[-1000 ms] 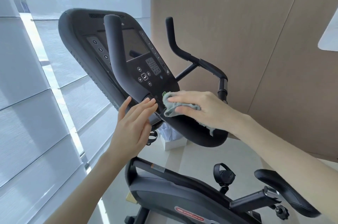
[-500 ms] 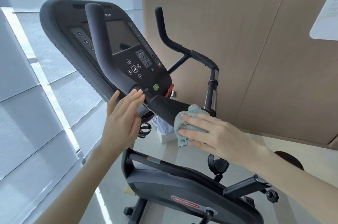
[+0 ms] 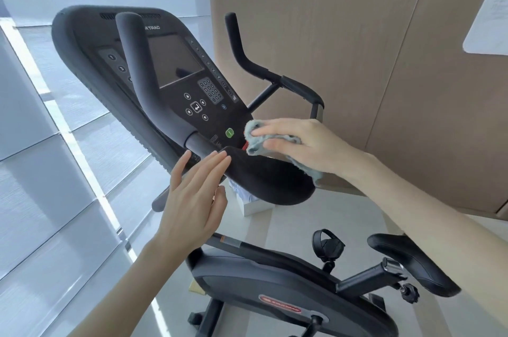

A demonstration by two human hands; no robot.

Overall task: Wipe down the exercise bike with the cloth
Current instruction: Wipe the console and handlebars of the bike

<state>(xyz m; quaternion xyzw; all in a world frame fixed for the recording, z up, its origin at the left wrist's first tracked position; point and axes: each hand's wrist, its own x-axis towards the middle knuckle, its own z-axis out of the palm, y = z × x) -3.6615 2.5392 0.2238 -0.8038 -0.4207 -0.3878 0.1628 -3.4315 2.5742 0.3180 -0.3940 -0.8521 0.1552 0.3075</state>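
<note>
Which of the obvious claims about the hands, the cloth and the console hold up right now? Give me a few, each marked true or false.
1. The right hand holds the grey cloth against the console's lower edge. True.
2. The left hand grips the upright handlebar. False: its fingers are straight, with the fingertips at the edge of the black pad.
3. The cloth covers the green button. False: the button is in plain sight, just left of the cloth.
4. The console screen is dark. True.
</note>
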